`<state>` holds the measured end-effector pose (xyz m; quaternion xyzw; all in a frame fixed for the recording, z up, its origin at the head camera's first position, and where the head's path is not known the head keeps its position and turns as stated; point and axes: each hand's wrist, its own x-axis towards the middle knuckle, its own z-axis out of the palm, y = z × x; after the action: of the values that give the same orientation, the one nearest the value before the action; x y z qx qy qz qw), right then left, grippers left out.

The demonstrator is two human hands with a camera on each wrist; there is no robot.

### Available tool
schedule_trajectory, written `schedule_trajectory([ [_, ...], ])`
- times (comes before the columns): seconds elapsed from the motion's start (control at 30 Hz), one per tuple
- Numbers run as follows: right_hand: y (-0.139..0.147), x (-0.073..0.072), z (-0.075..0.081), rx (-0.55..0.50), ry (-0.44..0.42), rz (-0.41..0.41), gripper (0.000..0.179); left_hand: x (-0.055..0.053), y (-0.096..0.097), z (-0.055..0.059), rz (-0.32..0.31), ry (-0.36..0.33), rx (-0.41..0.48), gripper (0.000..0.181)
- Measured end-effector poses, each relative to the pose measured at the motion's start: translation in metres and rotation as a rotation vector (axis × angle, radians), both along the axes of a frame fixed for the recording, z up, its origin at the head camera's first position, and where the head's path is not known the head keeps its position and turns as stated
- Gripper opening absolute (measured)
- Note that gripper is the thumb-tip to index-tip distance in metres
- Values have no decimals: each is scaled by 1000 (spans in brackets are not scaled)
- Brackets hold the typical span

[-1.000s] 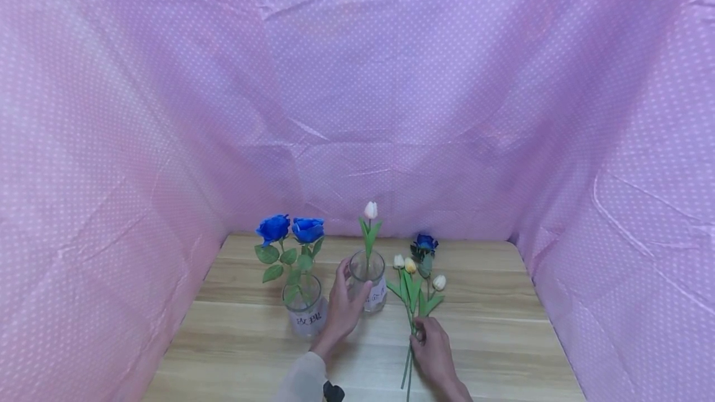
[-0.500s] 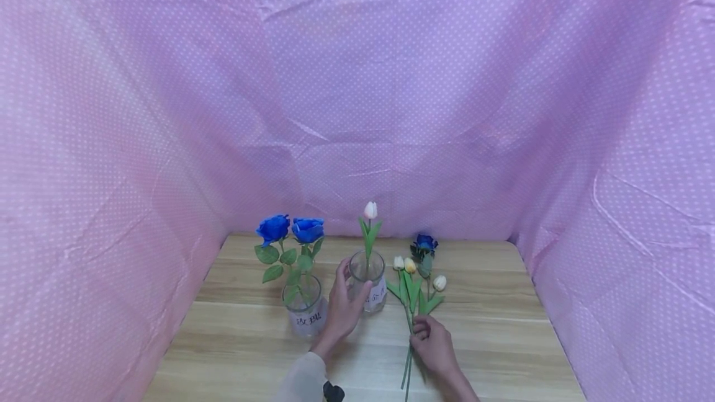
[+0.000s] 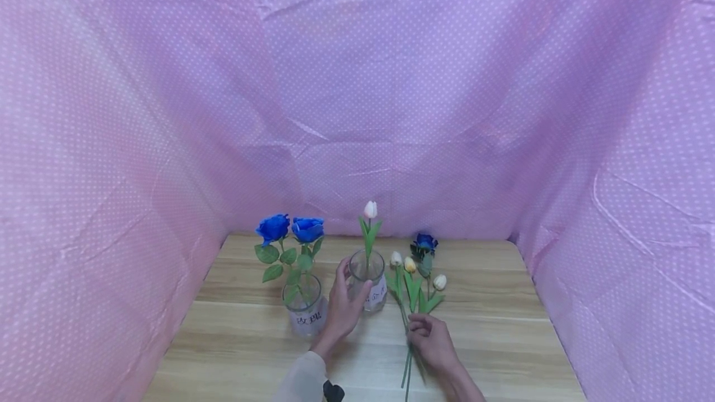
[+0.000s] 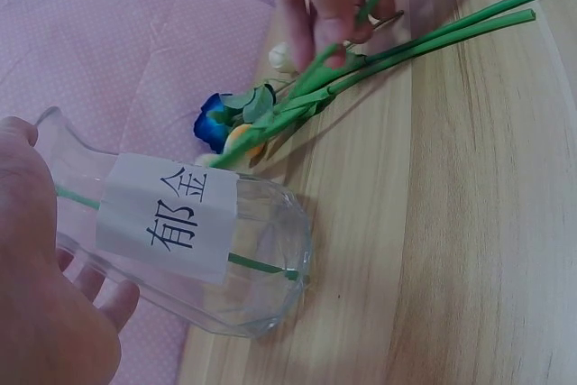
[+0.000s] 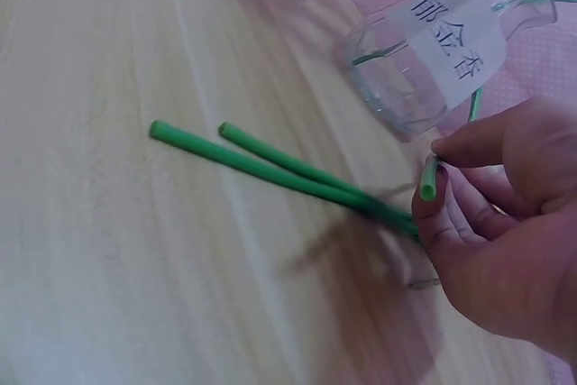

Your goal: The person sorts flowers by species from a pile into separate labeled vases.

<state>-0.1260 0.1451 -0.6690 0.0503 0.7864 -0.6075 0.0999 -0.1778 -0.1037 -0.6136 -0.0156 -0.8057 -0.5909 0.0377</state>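
My left hand (image 3: pixel 345 306) grips a clear glass vase (image 5: pixel 397 87) with a white paper label. One white tulip (image 3: pixel 371 210) with green leaves stands in that vase. Between thumb and fingertips, my right hand (image 3: pixel 434 341) pinches the green stem (image 5: pixel 429 179) of another white tulip (image 3: pixel 396 259), raised slightly off the table to the vase's right. Under and beside it lie a yellowish tulip (image 3: pixel 410 265), a further white tulip (image 3: pixel 439 282) and a dark blue rose (image 3: pixel 426 243). Their stems partly pass behind my right hand.
Left of my left hand stands a second labelled glass vase (image 3: pixel 302 304) holding two blue roses (image 3: pixel 308 229). Everything rests on a wood-grain table (image 3: pixel 491 321). Pink dotted cloth (image 3: pixel 391 110) encloses the back and both sides.
My right hand has pinched one white tulip's stem and lifted it a little off the others. The tulip's head has shifted slightly left. My left hand and its vase look unmoved.
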Motion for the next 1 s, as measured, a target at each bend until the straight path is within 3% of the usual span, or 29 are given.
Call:
schedule_trajectory([
  [0.2, 1, -3, 11, -41, -15, -10, 50, -1, 0, 0, 0, 12, -1, 78],
  [0.5, 2, -6, 35, -69, 16, -51, 52, 1, 0, 3, 7, -24, 1, 79],
  [0.77, 4, -10, 49, -137, 21, -76, 55, 2, 0, 0, 14, 16, -16, 78],
  [1.0, 5, -17, 64, -135, 89, -71, 56, 2, 1, 0, 12, 22, -14, 77],
])
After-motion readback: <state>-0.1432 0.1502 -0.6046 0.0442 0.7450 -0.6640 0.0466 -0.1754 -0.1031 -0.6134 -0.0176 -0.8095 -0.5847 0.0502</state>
